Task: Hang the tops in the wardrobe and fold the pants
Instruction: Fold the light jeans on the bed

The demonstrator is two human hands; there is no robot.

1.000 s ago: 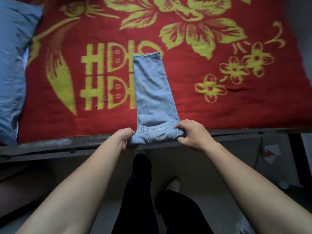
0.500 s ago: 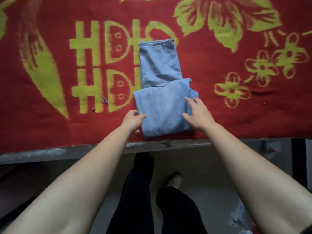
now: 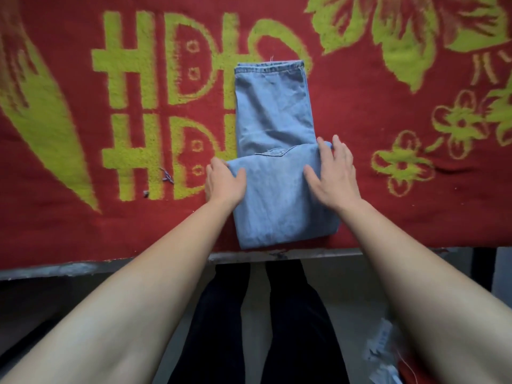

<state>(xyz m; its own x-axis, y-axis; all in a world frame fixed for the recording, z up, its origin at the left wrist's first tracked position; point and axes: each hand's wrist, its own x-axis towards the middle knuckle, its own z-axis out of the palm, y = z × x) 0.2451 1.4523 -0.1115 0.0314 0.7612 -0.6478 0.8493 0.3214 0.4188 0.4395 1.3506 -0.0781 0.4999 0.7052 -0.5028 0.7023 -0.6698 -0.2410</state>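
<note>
The red woollen blanket with yellow-green lettering and flowers [image 3: 55,231] gives a flat bed for folding. The left hand [image 3: 225,181] lies released and flat on the left edge of the doubled layer, probably to pin that side square. The light blue denim pants [image 3: 273,112] lie mid-blanket, near the grey metal bed edge [image 3: 110,266]. Their long axis runs straight away from the person, hem far, fold near. The right hand [image 3: 333,176] rests flat with fingers spread on the right edge, apparently smoothing the fold.
</note>
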